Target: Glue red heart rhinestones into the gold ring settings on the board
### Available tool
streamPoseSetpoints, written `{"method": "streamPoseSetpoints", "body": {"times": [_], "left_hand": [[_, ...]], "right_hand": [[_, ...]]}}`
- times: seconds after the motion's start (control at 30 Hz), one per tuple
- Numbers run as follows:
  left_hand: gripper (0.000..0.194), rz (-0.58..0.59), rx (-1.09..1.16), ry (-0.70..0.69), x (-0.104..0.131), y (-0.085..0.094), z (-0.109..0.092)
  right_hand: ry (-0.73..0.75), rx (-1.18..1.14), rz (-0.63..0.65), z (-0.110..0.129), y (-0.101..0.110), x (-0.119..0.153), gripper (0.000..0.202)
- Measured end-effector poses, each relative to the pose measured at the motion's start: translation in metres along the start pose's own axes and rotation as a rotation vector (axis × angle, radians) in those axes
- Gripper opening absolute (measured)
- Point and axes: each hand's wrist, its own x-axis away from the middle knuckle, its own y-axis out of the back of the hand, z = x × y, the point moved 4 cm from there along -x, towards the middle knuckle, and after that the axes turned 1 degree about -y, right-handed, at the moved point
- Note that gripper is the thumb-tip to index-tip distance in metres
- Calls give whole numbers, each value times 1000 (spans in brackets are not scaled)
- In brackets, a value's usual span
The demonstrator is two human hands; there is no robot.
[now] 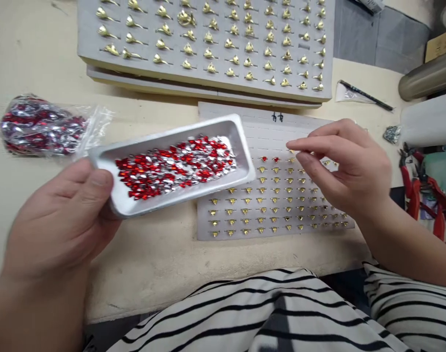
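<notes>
Left hand (63,210) clamped on white tray (245,154), long axis slanting up rightward, right hand (350,166) fingertips pinched together

Counter (153,264), cream-coloured. Pliers (413,198), red-handled, at far right. Crumpled silvery wad (391,134), just beyond the pliers. White roll (430,120), lying beside a brownish-grey cylinder (430,76). Black pen (368,96), set at an angle by a small clear packet (345,94). Grey sheet (391,36), upper right. Tan box (441,46), partly out of view.

White tray (186,196); red gems (175,165) inside
</notes>
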Motion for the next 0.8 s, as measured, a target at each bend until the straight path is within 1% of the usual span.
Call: {"method": "streamPoseSetpoints", "body": {"times": [0.07,0.13,0.23,0.4,0.5,0.6,0.7,0.8], "left_hand": [[23,13,-10,55,4,-5,0],[29,96,2,113,5,-10,3],[27,201,36,153,6,-13,8],[31,285,38,173,6,-11,15],[32,302,-4,130,6,-10,17],[34,316,-37,96,6,-10,17],[33,324,-33,102,6,-11,17],[33,297,-16,115,5,-11,17]], "right_hand": [[64,5,61,18,0,-4,23],[154,20,145,34,-5,-9,22],[254,104,195,49,-12,-13,20],[288,252,259,53,-22,-15,17],[294,334,310,56,-27,-14,15],[286,386,321,59,-31,-16,13],[277,385,327,61,-34,-17,13],[254,288,325,63,-30,-18,14]]}}
